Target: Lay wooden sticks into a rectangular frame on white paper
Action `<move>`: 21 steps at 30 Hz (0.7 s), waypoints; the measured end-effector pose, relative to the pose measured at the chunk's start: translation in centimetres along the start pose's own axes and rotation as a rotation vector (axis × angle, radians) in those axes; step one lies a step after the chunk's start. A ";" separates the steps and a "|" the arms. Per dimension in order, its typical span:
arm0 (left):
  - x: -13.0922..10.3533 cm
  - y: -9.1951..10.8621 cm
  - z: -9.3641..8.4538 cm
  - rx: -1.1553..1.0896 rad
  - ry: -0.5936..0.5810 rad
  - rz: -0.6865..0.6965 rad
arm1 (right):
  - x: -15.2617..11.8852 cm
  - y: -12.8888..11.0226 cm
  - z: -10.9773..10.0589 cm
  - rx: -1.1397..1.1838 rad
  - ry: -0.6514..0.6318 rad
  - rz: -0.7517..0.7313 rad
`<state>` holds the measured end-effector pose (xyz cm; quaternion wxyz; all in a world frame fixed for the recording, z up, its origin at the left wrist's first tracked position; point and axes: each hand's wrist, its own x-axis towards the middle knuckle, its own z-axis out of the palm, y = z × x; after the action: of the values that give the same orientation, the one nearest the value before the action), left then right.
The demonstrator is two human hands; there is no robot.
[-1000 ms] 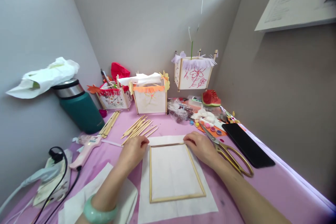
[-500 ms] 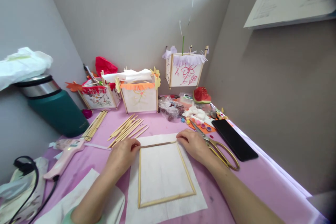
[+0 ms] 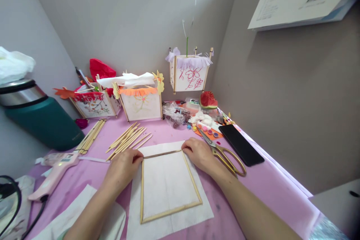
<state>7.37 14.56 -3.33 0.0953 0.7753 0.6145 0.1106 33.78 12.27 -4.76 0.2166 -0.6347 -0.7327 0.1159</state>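
Note:
A four-sided frame of thin wooden sticks (image 3: pixel 171 213) lies on a sheet of white paper (image 3: pixel 168 180) on the purple table. Its far side is a darker brown stick (image 3: pixel 163 154). My left hand (image 3: pixel 125 165) pinches the left end of that stick at the far left corner. At the far right corner, my right hand (image 3: pixel 198 153) pinches its other end. Gold-handled scissors (image 3: pixel 225 155) lie just right of my right hand. Loose sticks (image 3: pixel 129 138) are spread beyond my left hand.
A pink glue gun (image 3: pixel 56 174), bundled sticks (image 3: pixel 91 136) and a teal bottle (image 3: pixel 45 123) are at the left. Paper lanterns (image 3: pixel 140 107) stand behind, and one lantern (image 3: pixel 191 77) hangs. A black phone (image 3: pixel 241 145) lies right, near paint pots and a clear plastic bag.
The view has shifted, so the whole scene sits further left. Both hands keep their places at the frame's far corners.

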 end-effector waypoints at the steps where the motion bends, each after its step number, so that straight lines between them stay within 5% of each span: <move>1: 0.0 0.0 0.0 0.000 0.004 0.003 | 0.0 0.0 0.0 -0.001 -0.001 0.001; 13: -0.2 0.3 -0.6 -0.078 0.036 -0.043 | 0.0 -0.4 -0.1 -0.047 0.112 0.121; 21: -0.3 -0.6 -1.2 0.044 0.255 -0.185 | -0.2 0.0 0.3 0.033 0.243 0.067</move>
<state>6.37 14.38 -2.38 0.0091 0.6968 0.6928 0.1855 33.59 12.14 -5.07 0.3099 -0.6646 -0.6774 0.0574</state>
